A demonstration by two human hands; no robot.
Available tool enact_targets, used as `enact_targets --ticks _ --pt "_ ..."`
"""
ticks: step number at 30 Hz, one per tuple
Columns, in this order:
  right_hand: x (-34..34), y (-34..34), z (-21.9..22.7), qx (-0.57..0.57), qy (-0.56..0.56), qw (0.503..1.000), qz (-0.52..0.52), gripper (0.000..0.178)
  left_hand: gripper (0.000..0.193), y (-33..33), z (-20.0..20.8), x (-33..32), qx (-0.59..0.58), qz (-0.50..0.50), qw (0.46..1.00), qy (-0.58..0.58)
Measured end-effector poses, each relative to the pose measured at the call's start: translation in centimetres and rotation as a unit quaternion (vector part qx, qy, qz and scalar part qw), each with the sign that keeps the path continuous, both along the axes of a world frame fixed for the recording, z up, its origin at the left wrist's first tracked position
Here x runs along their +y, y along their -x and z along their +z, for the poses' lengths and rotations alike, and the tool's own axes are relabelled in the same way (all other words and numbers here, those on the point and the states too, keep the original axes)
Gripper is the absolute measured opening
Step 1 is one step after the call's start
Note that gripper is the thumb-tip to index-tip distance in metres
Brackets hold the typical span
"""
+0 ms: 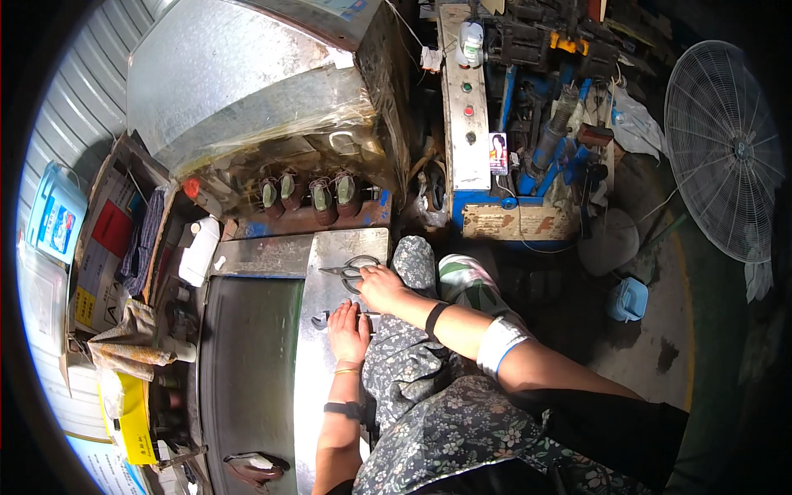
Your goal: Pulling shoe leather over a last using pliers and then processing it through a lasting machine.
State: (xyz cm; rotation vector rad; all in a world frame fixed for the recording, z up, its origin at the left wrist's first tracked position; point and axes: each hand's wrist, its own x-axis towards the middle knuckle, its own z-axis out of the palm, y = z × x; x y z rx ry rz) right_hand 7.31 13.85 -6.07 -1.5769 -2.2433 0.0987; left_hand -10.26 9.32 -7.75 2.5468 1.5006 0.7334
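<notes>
Black-handled scissors (355, 271) lie on the bare metal strip (330, 247), blades pointing left. My right hand (384, 289) is at their handle loops, fingers curled over the nearer loop. Just below, my left hand (349, 337) rests flat on the metal, fingers stretched forward and close together. Next to its fingertips is a small dark metal tool (318, 322) with a jaw-like end, perhaps a wrench; the fingers partly hide it. Floral fabric (404, 355) covers my lap beside both hands.
Left of the metal runs a dark conveyor belt (252, 346) with a brown shoe (256, 469) on it. Several shoes (322, 198) stand under the metal hood (256, 74). A white bottle (198, 252), a control panel (469, 115), a large fan (726, 148) and a blue bucket (629, 299) surround me.
</notes>
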Motion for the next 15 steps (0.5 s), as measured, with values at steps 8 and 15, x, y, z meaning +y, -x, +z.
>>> enact_targets --ticks 8,15 --pt "-0.07 -0.06 0.31 0.017 -0.017 1.000 0.003 0.020 0.033 -0.05 0.01 -0.04 -0.010 -0.001 1.000 -0.013" --pt "0.05 -0.05 0.05 -0.007 0.007 1.000 0.005 0.022 0.033 -0.16 0.94 -0.17 -0.001 -0.002 1.000 -0.002"
